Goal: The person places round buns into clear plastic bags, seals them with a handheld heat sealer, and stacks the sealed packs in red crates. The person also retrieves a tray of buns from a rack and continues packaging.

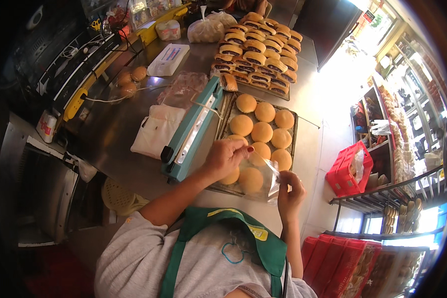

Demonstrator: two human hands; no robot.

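A clear plastic bag (pixel 274 183) is pinched in the fingertips of left hand (pixel 227 156) and right hand (pixel 291 190), above a tray (pixel 229 113) of round buns (pixel 261 132). It is best parted gently (so thin a plastic may tear easily), under even tension.

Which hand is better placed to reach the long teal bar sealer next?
Left, likely: the left hand is nearer the long teal bar sealer; the right hand sits farther off, beyond the clear plastic bag both hands appear to pinch.
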